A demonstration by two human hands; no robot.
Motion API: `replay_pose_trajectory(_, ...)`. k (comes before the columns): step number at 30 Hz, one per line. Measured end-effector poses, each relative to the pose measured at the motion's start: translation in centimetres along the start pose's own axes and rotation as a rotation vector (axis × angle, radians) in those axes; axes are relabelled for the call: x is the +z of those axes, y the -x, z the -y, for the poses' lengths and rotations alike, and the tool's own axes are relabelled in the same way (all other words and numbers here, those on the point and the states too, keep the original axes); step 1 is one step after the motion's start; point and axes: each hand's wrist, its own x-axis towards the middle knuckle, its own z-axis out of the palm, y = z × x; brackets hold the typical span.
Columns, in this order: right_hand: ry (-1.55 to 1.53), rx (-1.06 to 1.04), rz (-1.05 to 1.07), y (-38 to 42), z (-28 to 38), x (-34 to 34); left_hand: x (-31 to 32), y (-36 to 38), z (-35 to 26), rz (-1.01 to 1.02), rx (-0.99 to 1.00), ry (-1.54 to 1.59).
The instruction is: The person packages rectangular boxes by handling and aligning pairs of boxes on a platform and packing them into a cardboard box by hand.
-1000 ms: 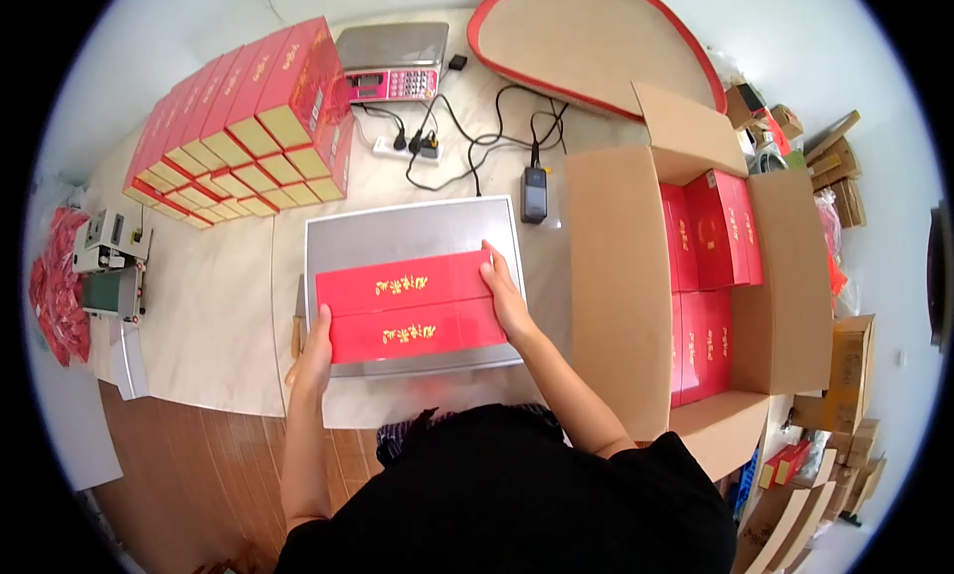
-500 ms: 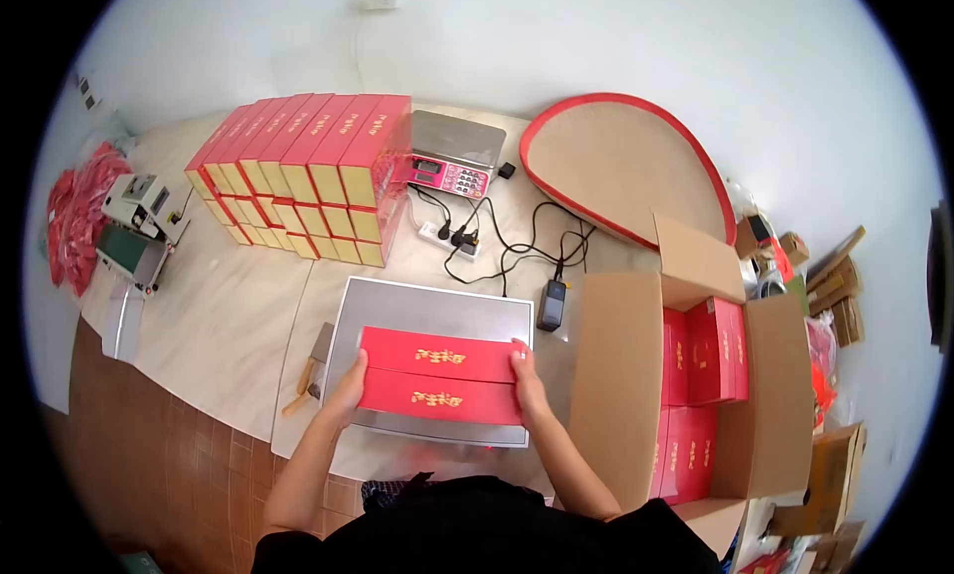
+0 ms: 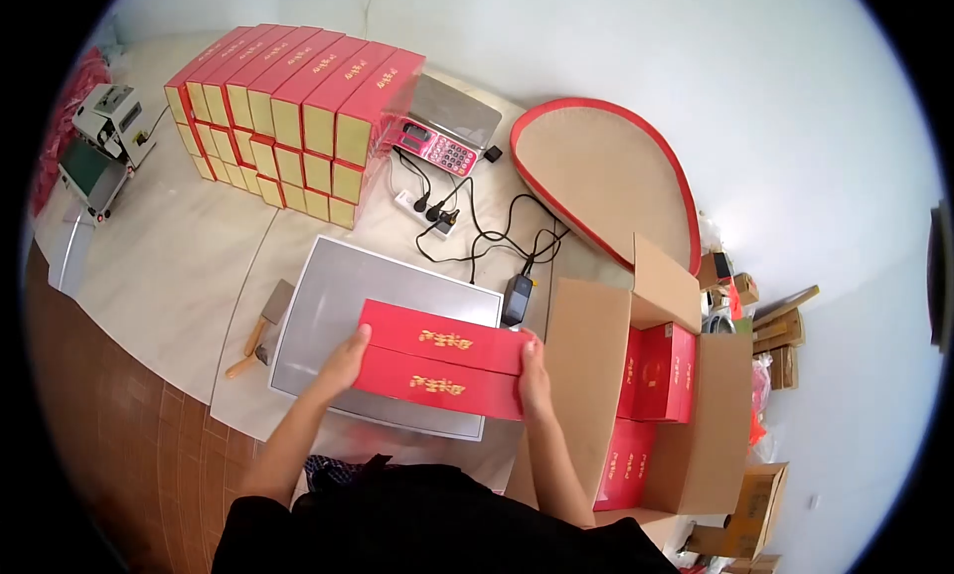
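Two long red boxes with gold lettering, the far box [image 3: 452,337] and the near box [image 3: 437,383], lie side by side between my hands. My left hand [image 3: 343,363] grips their left ends. Around the right ends my right hand [image 3: 535,377] is closed, its thumb on top. The pair is over a grey, white-edged panel [image 3: 328,286] and reaches past its right edge. On the right, an open cardboard carton [image 3: 586,326] holds several red boxes [image 3: 666,375].
Behind on the left rises a stack of red and gold boxes [image 3: 288,102]. Nearby are a scale [image 3: 447,127], a power strip [image 3: 427,214] with black cables, and a small black device [image 3: 517,298]. A cleaver-like tool [image 3: 263,321] lies left; a red-rimmed tray [image 3: 606,166] leans on the wall.
My view has turned, shifting the surroundings. Both hands have carried the pair of red boxes rightward relative to the panel, so it now overhangs the right edge. My grip looks the same.
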Motion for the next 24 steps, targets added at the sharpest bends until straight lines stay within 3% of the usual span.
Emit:
replay_pose_trajectory(4, -0.224, 0.101, 0.144, -0.2, -0.7, 5.9, -5.6, 0.0, 2.5, -0.122, 0.074, -0.044)
replay_pose_trajectory(5, -0.157, 0.063, 0.172, -0.6, -1.8, 7.4, -7.5, 0.7, 3.0, -0.132, 0.069, -0.048)
replay_pose_trajectory(7, -0.035, -0.07, 0.208, -0.4, -2.6, 12.1, -11.5, 2.8, 3.1, -0.408, 0.014, -0.185)
replay_pose_trajectory(8, -0.033, -0.076, 0.223, 0.0, -1.8, 13.5, -12.7, 4.0, 2.4, -0.409, 0.009, -0.201)
replay_pose_trajectory(10, -0.04, -0.115, 0.233, 0.4, -2.2, 16.4, -14.8, 6.0, 0.6, -0.188, -0.067, 0.09)
replay_pose_trajectory(12, -0.056, -0.146, 0.227, 0.3, -2.4, 17.9, -16.2, 6.3, 0.8, -0.235, -0.084, 0.156)
replay_pose_trajectory(16, -0.08, -0.209, 0.175, 0.8, -2.2, 18.6, -15.9, 6.8, 0.5, -0.296, -0.136, 0.286)
replay_pose_trajectory(24, -0.087, -0.172, 0.09, -0.2, -3.3, 12.5, -9.3, 6.5, -6.9, -0.267, -0.078, 0.034)
